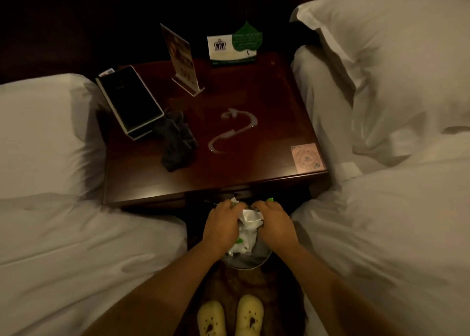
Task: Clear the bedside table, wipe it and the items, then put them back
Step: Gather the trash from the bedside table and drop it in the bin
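Observation:
The dark wooden bedside table (267, 157) stands between two beds. On it lie a black box (129, 99) at the left edge, a crumpled grey cloth (175, 142), an upright acrylic sign (181, 58), a leaf-shaped card stand (234, 46) at the back and a pink coaster (307, 157) at the front right. A white squiggle of cleaner (234, 130) streaks the middle. Below the front edge, my left hand (221, 224) and my right hand (274, 221) both grip crumpled white and green wrappers (249, 224) over a bin (254, 259).
White bedding and pillows flank the table: one bed on the left (63, 208), one on the right (394, 157). The narrow aisle holds the bin and my feet in yellow slippers (229, 315) on patterned carpet.

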Demonstrator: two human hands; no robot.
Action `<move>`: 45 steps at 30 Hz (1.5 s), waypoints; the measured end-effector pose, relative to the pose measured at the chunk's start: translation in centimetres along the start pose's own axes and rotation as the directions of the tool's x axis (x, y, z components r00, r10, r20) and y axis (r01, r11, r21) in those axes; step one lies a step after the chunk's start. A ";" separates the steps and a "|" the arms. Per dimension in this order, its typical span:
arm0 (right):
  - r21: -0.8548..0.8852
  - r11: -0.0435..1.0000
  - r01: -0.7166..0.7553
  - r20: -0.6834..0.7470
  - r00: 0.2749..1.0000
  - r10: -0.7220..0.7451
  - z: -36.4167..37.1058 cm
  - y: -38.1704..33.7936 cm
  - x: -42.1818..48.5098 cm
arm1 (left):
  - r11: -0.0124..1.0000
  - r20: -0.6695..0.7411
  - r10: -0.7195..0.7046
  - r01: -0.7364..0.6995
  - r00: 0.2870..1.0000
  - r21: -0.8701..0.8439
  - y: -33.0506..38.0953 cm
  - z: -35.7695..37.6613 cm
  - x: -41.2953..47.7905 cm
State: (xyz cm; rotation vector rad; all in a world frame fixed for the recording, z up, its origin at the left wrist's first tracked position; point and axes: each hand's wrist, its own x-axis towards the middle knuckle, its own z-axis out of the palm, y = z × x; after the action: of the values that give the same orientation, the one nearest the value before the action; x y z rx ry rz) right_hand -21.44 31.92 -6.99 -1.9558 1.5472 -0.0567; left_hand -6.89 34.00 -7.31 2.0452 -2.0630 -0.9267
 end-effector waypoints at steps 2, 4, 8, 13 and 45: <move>-0.014 0.999 -0.045 0.055 0.997 0.046 2.0 1.6 0.3 | 0.999 0.072 -0.043 0.042 0.997 0.015 -0.6 2.6 0.2; -0.028 0.995 -0.094 0.096 0.991 0.096 4.3 3.2 0.8 | 0.997 0.130 -0.073 0.072 0.989 0.014 -1.4 5.3 0.7; -0.082 0.985 -0.151 0.153 0.975 0.162 9.4 6.6 2.1 | 0.987 0.207 -0.150 0.159 0.967 -0.029 -3.6 10.9 2.2; -0.112 0.978 -0.174 0.171 0.966 0.192 14.9 10.2 4.4 | 0.966 0.262 -0.219 0.247 0.940 -0.080 -6.4 17.0 4.2; -0.231 0.926 0.297 -0.201 0.917 -0.345 -4.5 -2.1 3.3 | 0.981 -0.338 0.060 0.008 0.939 0.195 2.1 -5.1 1.5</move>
State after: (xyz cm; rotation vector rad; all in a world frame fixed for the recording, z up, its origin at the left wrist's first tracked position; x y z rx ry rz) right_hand -20.48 27.15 -3.50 -2.4239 1.3995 -0.2989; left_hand -6.45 30.67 -2.69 2.0814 -2.0449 -0.3391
